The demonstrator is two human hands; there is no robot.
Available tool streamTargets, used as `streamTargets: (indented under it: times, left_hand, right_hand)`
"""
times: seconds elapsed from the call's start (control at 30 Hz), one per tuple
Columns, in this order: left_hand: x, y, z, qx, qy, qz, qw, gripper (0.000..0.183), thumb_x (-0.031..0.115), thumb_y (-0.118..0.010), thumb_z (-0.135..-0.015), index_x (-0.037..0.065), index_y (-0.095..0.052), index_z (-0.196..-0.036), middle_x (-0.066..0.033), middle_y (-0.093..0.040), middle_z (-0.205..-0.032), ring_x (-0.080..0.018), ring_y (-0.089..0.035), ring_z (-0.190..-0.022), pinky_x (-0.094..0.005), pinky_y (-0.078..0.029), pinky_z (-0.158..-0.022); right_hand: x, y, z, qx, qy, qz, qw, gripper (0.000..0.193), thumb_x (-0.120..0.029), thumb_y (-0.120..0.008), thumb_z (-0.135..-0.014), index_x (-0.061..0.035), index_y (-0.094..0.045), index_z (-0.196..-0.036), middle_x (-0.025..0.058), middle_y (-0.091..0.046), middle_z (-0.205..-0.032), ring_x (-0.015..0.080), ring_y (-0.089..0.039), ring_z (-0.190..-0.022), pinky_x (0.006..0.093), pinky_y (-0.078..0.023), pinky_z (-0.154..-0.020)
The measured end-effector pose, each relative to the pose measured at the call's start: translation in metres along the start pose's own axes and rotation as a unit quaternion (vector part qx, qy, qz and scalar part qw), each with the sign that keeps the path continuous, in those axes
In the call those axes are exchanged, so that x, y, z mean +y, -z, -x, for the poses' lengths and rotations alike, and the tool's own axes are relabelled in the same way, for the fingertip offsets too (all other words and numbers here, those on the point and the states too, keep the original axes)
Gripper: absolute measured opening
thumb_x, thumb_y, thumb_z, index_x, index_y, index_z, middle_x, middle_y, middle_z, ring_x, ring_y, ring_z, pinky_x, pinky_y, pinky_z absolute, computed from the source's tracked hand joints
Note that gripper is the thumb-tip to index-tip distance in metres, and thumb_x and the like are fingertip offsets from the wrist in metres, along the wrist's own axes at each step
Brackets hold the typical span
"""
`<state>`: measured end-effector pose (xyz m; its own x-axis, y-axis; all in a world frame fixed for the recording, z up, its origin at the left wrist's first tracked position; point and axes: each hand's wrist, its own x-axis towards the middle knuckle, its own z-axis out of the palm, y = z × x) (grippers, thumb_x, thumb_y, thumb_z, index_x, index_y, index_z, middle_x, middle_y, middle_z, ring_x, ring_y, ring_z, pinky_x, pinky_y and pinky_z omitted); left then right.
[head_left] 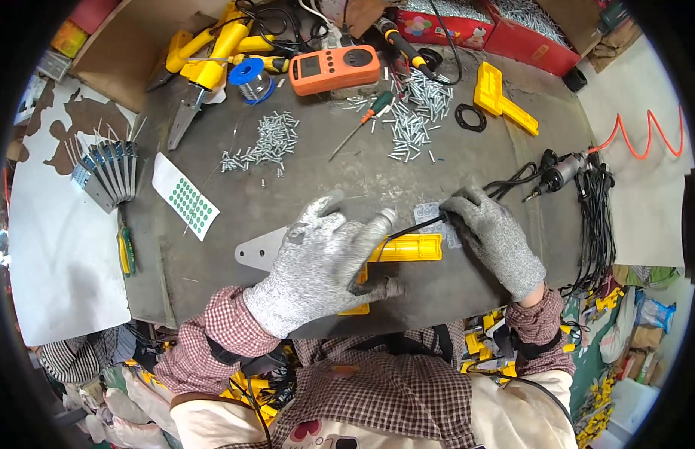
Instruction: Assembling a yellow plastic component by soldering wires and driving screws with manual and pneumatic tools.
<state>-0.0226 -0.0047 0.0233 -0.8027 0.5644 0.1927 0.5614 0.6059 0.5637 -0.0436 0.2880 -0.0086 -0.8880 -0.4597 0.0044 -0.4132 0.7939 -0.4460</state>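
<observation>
A yellow plastic tool housing (411, 248) lies on the grey bench near its front edge, with a grey metal plate (258, 251) with holes beside it, partly covered. My left hand (321, 254), in a grey speckled glove, hovers over both, thumb and fingers spread and slightly blurred. It seems to hold nothing. In the same kind of glove, my right hand (497, 243) is closed at the fingertips on a black cable (418, 226). The cable runs left to the housing, close to my left fingers. A small clear bag (428, 212) lies beside my right fingertips.
Screw piles (269, 138) and a screwdriver (370, 116) lie farther back. Behind them stand an orange multimeter (334, 69), a solder spool (252, 81) and yellow tools (213, 63). To the right are a yellow housing half (501, 97), an air screwdriver (561, 173) and bundled cables (593, 217).
</observation>
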Motion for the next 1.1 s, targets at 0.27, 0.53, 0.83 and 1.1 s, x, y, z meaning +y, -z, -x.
streamTargets:
  times: [0.27,0.53,0.83,1.1]
  left_hand:
    - [-0.013,-0.034,0.043,0.1,-0.052,-0.281,0.953,0.042,0.024,-0.082,-0.067,0.01,-0.074,-0.105,-0.0111,-0.065,-0.108,-0.0315,-0.062,-0.103,-0.0535,-0.043,-0.097]
    - [-0.016,-0.049,0.057,0.035,-0.054,-0.208,0.976,0.036,0.02,-0.074,-0.077,0.007,-0.073,-0.11,-0.0123,-0.071,-0.107,-0.0288,-0.067,-0.105,-0.0461,-0.053,-0.092]
    - [-0.015,-0.06,0.06,0.013,-0.066,-0.172,0.983,0.044,0.022,-0.066,-0.087,0.001,-0.063,-0.125,-0.0156,-0.07,-0.115,-0.0299,-0.067,-0.109,-0.0482,-0.05,-0.105]
    - [0.029,-0.077,0.082,-0.063,0.052,-0.273,0.959,0.085,0.064,-0.058,-0.088,-0.005,-0.053,-0.139,-0.0203,-0.052,-0.144,-0.0359,-0.046,-0.136,-0.0584,-0.026,-0.116]
  right_hand:
    - [-0.02,0.0,0.021,-0.022,0.054,0.006,0.998,0.034,-0.007,-0.067,-0.083,-0.015,-0.069,-0.116,0.0087,-0.062,-0.102,0.0298,-0.067,-0.086,0.0406,-0.055,-0.075]
    - [-0.022,-0.017,0.014,0.039,0.025,-0.027,0.999,0.027,-0.007,-0.068,-0.085,-0.0103,-0.068,-0.112,0.0108,-0.064,-0.106,0.031,-0.066,-0.089,0.0411,-0.054,-0.076]
    - [-0.081,-0.025,-0.015,0.018,0.13,-0.058,0.99,0.038,-0.007,-0.067,-0.083,-0.0112,-0.065,-0.12,0.0088,-0.058,-0.125,0.0283,-0.069,-0.096,0.0383,-0.059,-0.076]
    - [-0.07,-0.049,-0.034,-0.005,0.178,-0.066,0.982,0.041,-0.007,-0.067,-0.083,-0.0124,-0.066,-0.123,0.0109,-0.06,-0.125,0.0273,-0.069,-0.094,0.038,-0.059,-0.076]
